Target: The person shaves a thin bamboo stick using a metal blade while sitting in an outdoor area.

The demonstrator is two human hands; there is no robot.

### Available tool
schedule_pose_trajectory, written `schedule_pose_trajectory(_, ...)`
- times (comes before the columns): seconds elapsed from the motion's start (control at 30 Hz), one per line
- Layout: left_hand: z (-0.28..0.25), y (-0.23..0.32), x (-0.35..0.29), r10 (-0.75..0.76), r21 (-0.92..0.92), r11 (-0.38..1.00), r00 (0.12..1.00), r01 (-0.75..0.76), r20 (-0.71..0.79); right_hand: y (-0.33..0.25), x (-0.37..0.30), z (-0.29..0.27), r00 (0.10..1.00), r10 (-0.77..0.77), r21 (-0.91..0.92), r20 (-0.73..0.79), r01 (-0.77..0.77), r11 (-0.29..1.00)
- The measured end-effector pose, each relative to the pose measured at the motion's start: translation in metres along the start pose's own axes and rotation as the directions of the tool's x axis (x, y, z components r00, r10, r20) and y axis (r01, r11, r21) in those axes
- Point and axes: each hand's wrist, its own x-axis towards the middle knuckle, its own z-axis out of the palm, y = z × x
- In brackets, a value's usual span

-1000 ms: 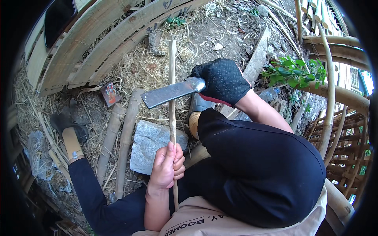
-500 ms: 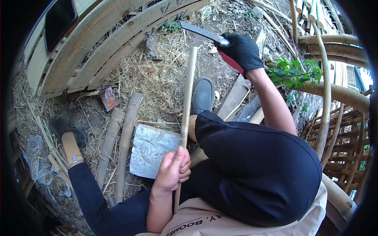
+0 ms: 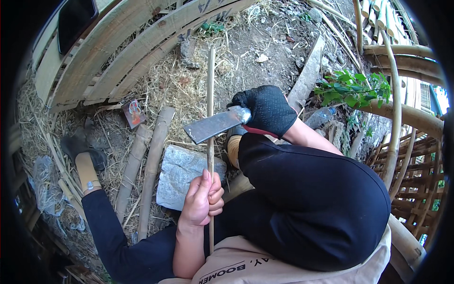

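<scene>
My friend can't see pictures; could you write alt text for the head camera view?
A seated person's bare left hand grips a thin bamboo stick upright while the black-gloved right hand sets a cleaver against it, above a flat grey stone on straw-strewn ground.

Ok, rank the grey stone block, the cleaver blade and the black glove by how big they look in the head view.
1. Grey stone block, plainly the largest, though partly hidden behind the bamboo strip.
2 and 3. Cleaver blade and black glove on the right hand look about alike; the blade is longer, the glove bulkier, so I won't rank them.
</scene>
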Motion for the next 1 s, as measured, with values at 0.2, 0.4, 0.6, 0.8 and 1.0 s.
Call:
schedule_pose_trajectory(0.2, 0.004, -0.003, -0.004, 0.036, 0.03, 0.999, 0.998, -0.035, -0.049, 0.006, 0.023, -0.009, 0.994, -0.024, -0.089, -0.108, 0.015, 0.996)
schedule_pose_trajectory(0.4, 0.03, -0.014, -0.008, -0.025, 0.14, 0.99, 0.996, 0.012, 0.091, 0.085, 0.052, -0.054, 0.924, 0.163, -0.33, -0.346, -0.283, 0.9)
schedule_pose_trajectory(0.6, -0.004, 0.012, -0.005, 0.06, 0.037, 0.998, 0.995, -0.057, -0.085, 0.041, 0.003, -0.057, 0.899, 0.352, 0.263, -0.26, -0.284, 0.922)
schedule_pose_trajectory(0.8, 0.008, 0.008, -0.002, 0.028, 0.072, 0.997, 0.995, -0.022, -0.093, 0.001, -0.001, -0.021, 0.997, 0.054, -0.009, 0.046, -0.053, 0.999)
schedule_pose_trajectory(1.0, 0.012, 0.0, -0.002, 0.026, 0.098, 0.995, 0.998, -0.02, -0.053, 0.013, 0.003, -0.02, 0.994, -0.094, -0.031, -0.047, 0.093, 0.995)
